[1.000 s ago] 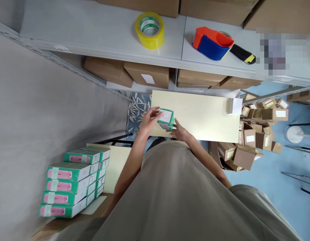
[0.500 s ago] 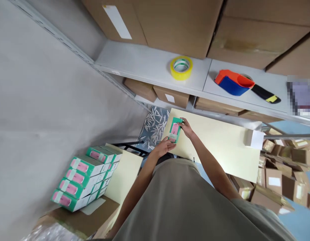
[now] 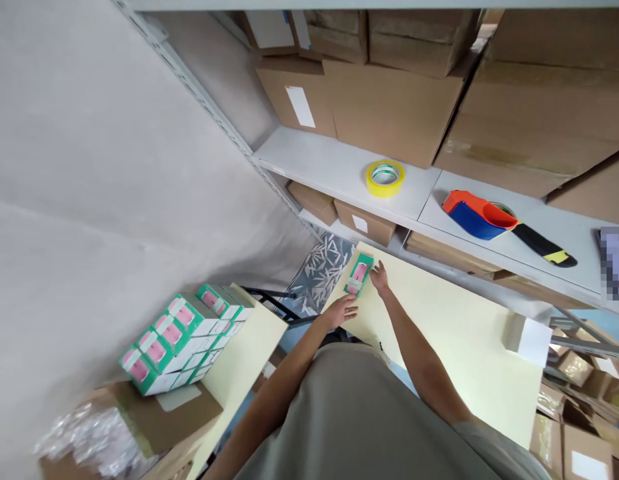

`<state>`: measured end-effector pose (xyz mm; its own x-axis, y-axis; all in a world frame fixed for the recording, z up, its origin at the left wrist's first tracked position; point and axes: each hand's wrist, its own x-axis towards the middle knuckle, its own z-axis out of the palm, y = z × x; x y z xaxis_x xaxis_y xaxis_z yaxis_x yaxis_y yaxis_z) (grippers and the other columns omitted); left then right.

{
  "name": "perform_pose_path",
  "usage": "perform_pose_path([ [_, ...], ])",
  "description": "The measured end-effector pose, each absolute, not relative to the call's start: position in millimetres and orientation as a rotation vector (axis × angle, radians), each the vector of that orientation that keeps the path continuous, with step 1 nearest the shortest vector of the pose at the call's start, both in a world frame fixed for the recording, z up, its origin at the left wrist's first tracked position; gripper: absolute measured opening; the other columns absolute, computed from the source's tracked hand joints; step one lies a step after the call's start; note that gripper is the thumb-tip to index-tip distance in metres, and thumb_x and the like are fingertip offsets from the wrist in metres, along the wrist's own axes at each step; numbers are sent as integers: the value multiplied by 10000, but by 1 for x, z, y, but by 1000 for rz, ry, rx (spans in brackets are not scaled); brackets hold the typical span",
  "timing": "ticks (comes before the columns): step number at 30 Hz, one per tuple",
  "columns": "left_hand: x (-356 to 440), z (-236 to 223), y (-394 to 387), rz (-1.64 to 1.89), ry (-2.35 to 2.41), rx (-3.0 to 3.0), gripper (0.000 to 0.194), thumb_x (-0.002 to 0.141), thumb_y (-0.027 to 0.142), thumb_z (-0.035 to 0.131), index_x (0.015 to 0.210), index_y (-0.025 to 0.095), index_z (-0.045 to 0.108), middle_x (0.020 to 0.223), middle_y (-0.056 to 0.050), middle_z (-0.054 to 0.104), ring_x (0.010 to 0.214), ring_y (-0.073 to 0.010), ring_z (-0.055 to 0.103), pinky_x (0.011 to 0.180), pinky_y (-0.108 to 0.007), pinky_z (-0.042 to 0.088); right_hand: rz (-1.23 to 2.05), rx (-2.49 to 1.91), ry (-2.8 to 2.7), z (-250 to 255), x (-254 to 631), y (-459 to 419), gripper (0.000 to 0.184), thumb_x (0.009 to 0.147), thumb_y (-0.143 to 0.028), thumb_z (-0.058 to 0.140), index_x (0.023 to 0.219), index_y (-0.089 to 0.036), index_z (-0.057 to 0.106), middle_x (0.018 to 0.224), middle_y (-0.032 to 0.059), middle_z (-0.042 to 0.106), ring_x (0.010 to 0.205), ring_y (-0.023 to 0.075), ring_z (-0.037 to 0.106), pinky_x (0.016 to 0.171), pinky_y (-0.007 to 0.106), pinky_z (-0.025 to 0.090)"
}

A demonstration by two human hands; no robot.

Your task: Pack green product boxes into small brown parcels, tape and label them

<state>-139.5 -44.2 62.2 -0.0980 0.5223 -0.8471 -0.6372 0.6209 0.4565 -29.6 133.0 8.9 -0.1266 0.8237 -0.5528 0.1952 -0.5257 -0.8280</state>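
A green box with a pink picture [image 3: 359, 275] lies on the pale yellow tabletop [image 3: 439, 333], near its far left corner. My left hand [image 3: 341, 311] is just below the box's near end, with its fingers spread and nothing in them. At the box's right side is my right hand [image 3: 379, 276], its fingers apart; whether a fingertip touches the box I cannot tell. Several matching green boxes [image 3: 177, 333] are stacked to my left, partly over a brown carton.
On the grey shelf [image 3: 329, 160] sit a yellow tape roll [image 3: 385, 179] and an orange and blue tape dispenser [image 3: 482, 217]. A white box [image 3: 528, 339] stands at the table's right end. Clear plastic wrap [image 3: 97, 433] lies lower left, and cartons [image 3: 584, 440] crowd the right.
The green box, held between both hands before, now lies on the tabletop with my hands opened off it. My view has tilted up, showing more of the upper shelf.
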Motion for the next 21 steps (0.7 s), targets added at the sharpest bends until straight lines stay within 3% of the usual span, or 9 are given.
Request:
perform_pose_path([
  [4, -125, 64, -82, 1083, 1361, -98, 516, 690, 380, 1007, 1120, 197, 789, 1541, -204, 714, 1369, -362, 692, 1187, -461, 522, 1622, -1630, -1168, 15, -33, 99, 549, 837, -426, 657, 1328, -179, 657, 1535, 235, 688, 1407, 344, 692, 1171, 468, 580],
  [7, -118, 66, -111, 1189, 1390, -112, 498, 667, 452, 1028, 1024, 186, 804, 1437, -214, 776, 1371, -397, 700, 1207, -502, 505, 1683, -1526, -1224, 21, -39, 60, 492, 869, -460, 630, 1273, -184, 680, 1490, 219, 731, 1373, 323, 716, 1168, 460, 589],
  [13, -117, 81, -160, 1387, 1369, -138, 543, 608, 521, 1062, 950, 180, 813, 1219, -164, 839, 1186, -337, 774, 1200, -520, 500, 2021, -1258, -1172, 30, -9, -20, 571, 779, -612, 831, 1183, -213, 769, 1322, 150, 840, 1231, 314, 794, 1094, 494, 623],
  [18, -136, 107, -214, 1506, 1367, -144, 553, 559, 503, 1090, 940, 186, 846, 1174, -136, 857, 1114, -299, 783, 1159, -498, 519, 2012, -1246, -1271, 60, -4, -72, 621, 782, -678, 872, 1175, -206, 781, 1232, 147, 864, 1120, 296, 835, 1037, 477, 637],
  [21, -151, 131, -270, 1612, 1326, -74, 559, 627, 549, 1078, 976, 174, 855, 1160, -141, 862, 1134, -289, 788, 1148, -477, 532, 2023, -1135, -1397, 87, -32, -118, 603, 806, -676, 868, 1183, -214, 775, 1252, 141, 857, 1124, 295, 831, 1042, 474, 633],
])
